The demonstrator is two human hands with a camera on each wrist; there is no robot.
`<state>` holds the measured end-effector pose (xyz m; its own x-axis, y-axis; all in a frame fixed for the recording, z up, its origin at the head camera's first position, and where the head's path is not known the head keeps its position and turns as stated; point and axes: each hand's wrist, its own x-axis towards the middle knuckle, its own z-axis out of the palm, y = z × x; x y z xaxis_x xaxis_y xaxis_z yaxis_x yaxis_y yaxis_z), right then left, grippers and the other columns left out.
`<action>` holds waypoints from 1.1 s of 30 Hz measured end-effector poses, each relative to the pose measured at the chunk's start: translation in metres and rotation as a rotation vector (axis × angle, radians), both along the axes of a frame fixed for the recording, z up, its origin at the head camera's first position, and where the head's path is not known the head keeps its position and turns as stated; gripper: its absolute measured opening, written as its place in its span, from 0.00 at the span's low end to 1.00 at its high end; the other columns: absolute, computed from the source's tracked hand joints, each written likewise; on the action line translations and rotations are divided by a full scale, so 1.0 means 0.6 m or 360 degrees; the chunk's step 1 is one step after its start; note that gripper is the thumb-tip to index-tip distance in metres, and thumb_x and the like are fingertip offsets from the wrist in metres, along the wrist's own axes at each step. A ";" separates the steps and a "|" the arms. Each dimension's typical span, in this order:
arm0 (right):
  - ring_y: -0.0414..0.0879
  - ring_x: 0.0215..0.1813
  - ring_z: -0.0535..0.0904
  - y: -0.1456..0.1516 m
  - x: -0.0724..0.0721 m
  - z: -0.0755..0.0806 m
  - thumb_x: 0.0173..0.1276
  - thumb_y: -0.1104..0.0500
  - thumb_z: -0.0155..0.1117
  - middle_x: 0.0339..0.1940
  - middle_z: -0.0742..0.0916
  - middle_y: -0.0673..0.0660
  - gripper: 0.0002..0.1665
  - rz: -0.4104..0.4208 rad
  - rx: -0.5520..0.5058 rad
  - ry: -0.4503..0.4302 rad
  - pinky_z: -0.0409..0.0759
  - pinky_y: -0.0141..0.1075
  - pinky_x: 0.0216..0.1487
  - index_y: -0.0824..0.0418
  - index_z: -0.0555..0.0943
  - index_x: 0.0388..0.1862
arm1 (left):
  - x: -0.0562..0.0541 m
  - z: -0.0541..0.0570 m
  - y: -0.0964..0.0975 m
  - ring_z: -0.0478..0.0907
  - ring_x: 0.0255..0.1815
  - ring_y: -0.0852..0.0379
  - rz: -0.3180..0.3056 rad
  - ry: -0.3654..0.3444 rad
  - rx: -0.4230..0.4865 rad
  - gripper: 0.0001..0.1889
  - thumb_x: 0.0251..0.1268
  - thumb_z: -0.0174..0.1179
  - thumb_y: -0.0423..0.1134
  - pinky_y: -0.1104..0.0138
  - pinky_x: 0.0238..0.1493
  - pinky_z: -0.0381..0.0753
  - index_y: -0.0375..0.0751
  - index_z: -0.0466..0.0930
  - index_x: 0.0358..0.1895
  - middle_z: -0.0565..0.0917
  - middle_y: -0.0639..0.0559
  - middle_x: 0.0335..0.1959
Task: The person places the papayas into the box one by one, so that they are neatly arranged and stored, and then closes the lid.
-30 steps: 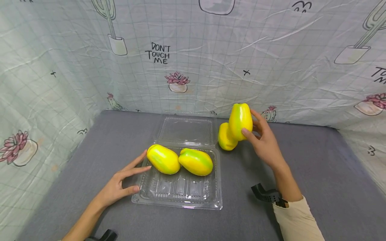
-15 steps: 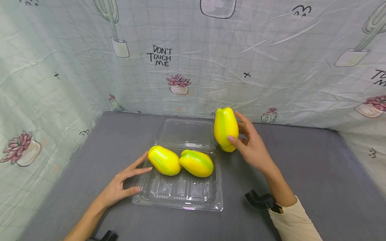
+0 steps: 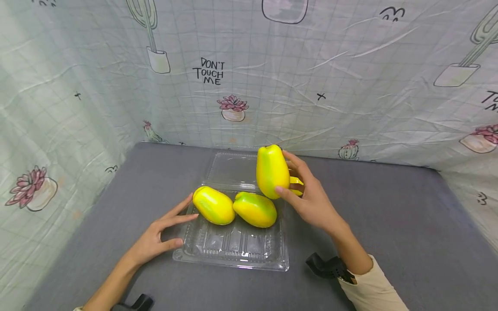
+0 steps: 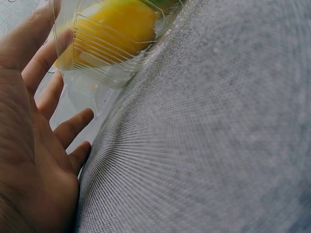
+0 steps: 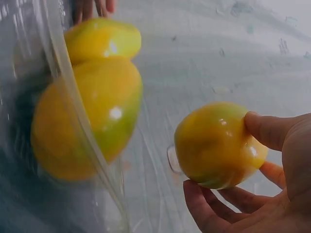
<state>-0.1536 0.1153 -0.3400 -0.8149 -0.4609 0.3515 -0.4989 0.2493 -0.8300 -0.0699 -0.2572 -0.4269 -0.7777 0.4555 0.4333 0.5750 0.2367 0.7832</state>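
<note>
Inside the clear clamshell container (image 3: pixel 229 262) lie two papayas (image 3: pixel 255 210). Near its back right corner, a third papaya (image 3: pixel 272 172), pinched by the right hand (image 3: pixel 313 198), could slip, being glossy; the left hand (image 3: pixel 153 235) spreads at the container's left edge.

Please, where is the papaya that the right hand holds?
In the head view, the held papaya is just right of centre, in the right hand, appearing above the rightmost papaya in the clear container.
</note>
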 end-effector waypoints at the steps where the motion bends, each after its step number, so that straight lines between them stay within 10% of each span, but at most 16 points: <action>1: 0.49 0.60 0.73 -0.005 0.002 0.000 0.65 0.64 0.66 0.64 0.73 0.55 0.47 0.0017 -0.0002 0.0002 0.78 0.44 0.53 0.42 0.54 0.76 | 0.000 0.002 0.001 0.49 0.74 0.40 -0.0003 0.0002 0.0003 0.29 0.51 0.65 0.28 0.71 0.69 0.47 0.32 0.74 0.61 0.53 0.30 0.73; 12: 0.49 0.62 0.69 -0.055 0.022 -0.017 0.64 0.62 0.67 0.69 0.68 0.52 0.46 0.0220 0.0019 0.0129 0.78 0.42 0.51 0.51 0.54 0.76 | -0.017 -0.041 -0.017 0.48 0.75 0.42 -0.0002 0.0021 -0.0014 0.30 0.52 0.66 0.31 0.70 0.70 0.47 0.34 0.73 0.62 0.53 0.33 0.74; 33: 0.42 0.70 0.59 -0.152 0.080 -0.058 0.63 0.55 0.69 0.71 0.65 0.49 0.47 0.0422 0.0323 0.0469 0.61 0.41 0.68 0.51 0.54 0.75 | -0.015 -0.040 -0.021 0.48 0.75 0.42 -0.0019 -0.0010 0.0012 0.30 0.50 0.67 0.29 0.70 0.70 0.48 0.36 0.75 0.62 0.53 0.32 0.73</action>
<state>-0.1057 0.0242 -0.3750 -0.5376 -0.7242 0.4318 -0.7756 0.2239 -0.5902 -0.0788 -0.2696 -0.4510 -0.7748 0.4618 0.4317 0.5728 0.2239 0.7885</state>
